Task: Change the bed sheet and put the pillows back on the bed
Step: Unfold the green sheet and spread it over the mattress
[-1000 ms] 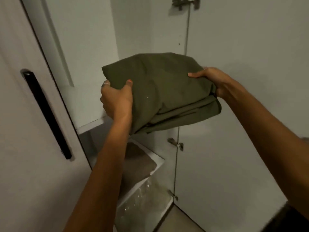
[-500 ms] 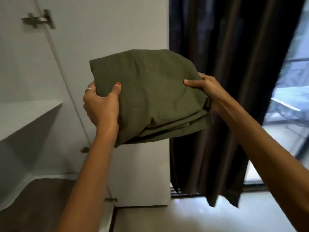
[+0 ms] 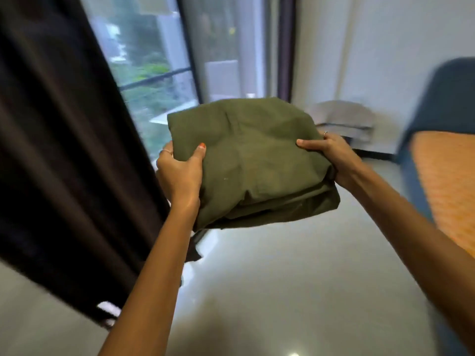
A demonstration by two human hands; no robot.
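Fresh sheet in both hands, carried toward the bare bed.

The person holds one folded olive-green cotton bed sheet (image 3: pixel 253 160) out at chest height over the glossy pale floor (image 3: pixel 282 291). The left hand (image 3: pixel 180 173) grasps its left edge with the thumb pressed on top, and the right hand (image 3: pixel 331 155) grasps its right edge the same way. I reckon a grip at each side keeps the stacked folds from sliding open while it is carried. To the right stands one bed with a blue padded frame (image 3: pixel 442 104), its orange quilted mattress (image 3: pixel 444 181) stripped, so the sheet seems bound there. One dark hanging curtain (image 3: pixel 64 140) covers the left, beside one tall glass window (image 3: pixel 156 60). A greyish folded pile (image 3: pixel 344 119) lies by the far wall; I cannot tell whether it is pillows.
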